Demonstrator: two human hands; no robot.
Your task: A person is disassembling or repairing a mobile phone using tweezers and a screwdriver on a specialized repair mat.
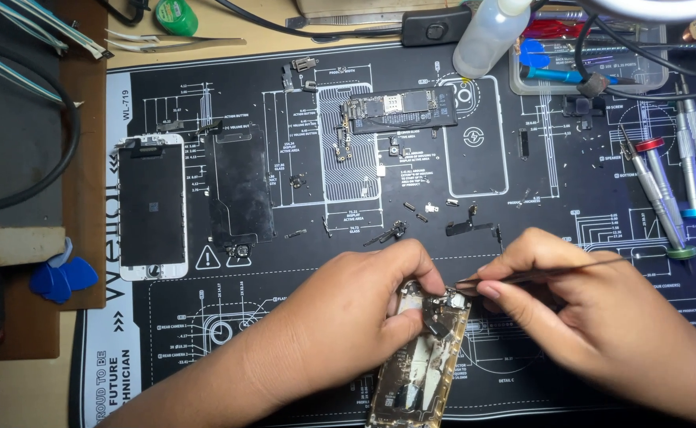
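While the screen (152, 208), shield plate (241, 190) and board (399, 109) already lie stripped out across the upper mat (522, 333), the left hand (348, 317) grips the phone shell (421, 349) at lower centre — the right hand (593, 313) pinching tweezers (522, 275) at small parts left inside.

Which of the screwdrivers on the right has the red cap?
The red-capped screwdriver, second from the left in the group; the others show green, blue or dark ends.

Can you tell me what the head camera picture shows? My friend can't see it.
A left hand steadies an opened gold phone frame on a black repair mat, while the right hand pokes tweezers into it. Phone parts and screwdrivers lie around.
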